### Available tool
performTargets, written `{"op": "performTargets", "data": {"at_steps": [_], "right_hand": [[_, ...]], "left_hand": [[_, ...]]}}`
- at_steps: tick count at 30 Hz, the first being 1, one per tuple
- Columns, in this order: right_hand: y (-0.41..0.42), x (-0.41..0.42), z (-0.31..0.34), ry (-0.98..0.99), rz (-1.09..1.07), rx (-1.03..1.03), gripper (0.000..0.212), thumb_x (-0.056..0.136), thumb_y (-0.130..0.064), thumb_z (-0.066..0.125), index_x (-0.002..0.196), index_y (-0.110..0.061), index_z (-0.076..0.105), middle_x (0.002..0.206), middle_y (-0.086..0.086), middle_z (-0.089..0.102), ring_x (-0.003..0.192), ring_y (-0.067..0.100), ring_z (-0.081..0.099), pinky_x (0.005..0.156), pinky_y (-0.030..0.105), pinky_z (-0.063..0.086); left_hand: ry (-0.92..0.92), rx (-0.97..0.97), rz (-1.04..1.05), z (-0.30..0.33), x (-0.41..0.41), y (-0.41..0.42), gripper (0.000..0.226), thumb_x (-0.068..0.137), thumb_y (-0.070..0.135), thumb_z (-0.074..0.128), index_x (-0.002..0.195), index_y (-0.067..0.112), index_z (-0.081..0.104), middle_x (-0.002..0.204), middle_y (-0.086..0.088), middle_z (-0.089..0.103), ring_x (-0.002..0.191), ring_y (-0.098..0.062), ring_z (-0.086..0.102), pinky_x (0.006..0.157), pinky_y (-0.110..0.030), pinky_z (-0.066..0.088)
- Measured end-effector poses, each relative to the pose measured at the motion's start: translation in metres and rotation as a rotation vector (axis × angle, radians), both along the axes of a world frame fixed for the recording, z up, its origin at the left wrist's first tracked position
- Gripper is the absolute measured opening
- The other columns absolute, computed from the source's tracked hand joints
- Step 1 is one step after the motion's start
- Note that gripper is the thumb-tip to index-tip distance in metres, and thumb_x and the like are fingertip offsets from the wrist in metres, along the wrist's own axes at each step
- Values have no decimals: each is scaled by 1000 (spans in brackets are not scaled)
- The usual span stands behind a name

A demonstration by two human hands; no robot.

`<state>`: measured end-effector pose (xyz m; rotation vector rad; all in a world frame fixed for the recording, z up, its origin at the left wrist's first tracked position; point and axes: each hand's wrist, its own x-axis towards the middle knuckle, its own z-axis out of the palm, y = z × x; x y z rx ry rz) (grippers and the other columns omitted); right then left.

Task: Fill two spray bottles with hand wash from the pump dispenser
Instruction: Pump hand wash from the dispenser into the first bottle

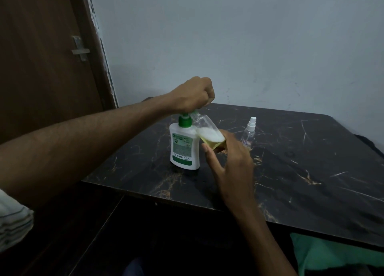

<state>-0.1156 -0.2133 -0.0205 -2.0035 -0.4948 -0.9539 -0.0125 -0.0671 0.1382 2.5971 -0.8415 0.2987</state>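
Head view, so you're looking down at a dark marbled counter [301, 192]. Nearest, low centre of the frame, the right hand [230, 167] grips the base of a clear spray bottle [207, 133], tilted with its open neck up against the pump's spout, yellowish liquid and white foam inside. Just left of it, touching, the white hand wash dispenser [184, 145] stands upright on the counter. The left hand [192, 96] is balled into a fist on top of its green pump. Further back, right of centre, a second spray bottle [248, 133] stands capped, apart from the rest.
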Motion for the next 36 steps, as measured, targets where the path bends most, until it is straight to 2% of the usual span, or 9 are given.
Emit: {"op": "performTargets", "data": {"at_steps": [8,13,18,22,26,30,36], "right_hand": [[-1,1,0,19,8,2,35,101,-51,57,127,-28,55,109,-23,51,99,4,55,90,34,50],[0,-1,1,6,22,18,36,100,-50,57,127,-28,56,110,-24,52,97,-3,51,89,37,51],[0,2,1,8,13,25,36,100,-49,58,128,-26,57,108,-24,51,94,-7,48,90,37,51],[0,2,0,9,16,12,37,100,-50,57,127,-25,58,109,-22,53,96,-1,53,89,38,51],[0,0,0,12,14,16,38,100,-52,55,127,-26,57,109,-21,53,98,3,54,87,31,50],[1,2,0,0,9,21,35,100,-50,56,125,-26,57,107,-22,52,95,-1,51,86,29,47],[1,1,0,19,15,21,40,100,-53,54,128,-25,57,110,-20,54,99,8,56,87,29,48]], "left_hand": [[-28,41,-10,4,1,-1,5,42,14,41,42,17,36,43,3,33,48,-17,29,58,-33,31],[-26,42,-11,3,2,0,6,45,13,41,42,17,38,45,-1,36,49,-19,32,60,-36,35],[-11,25,-29,5,3,-2,9,43,12,41,39,18,37,42,3,34,47,-16,30,60,-34,35],[5,12,-34,1,2,0,10,44,10,41,41,18,37,42,3,34,46,-15,29,60,-33,34],[-5,9,-30,2,2,0,8,44,11,41,41,17,37,41,6,33,45,-13,28,61,-32,35],[-15,11,-32,1,5,1,6,44,12,40,42,16,37,41,5,32,44,-11,27,66,-36,42],[-21,29,-23,4,2,-1,8,44,12,40,41,17,36,42,4,31,49,-17,29,63,-36,35]]}}
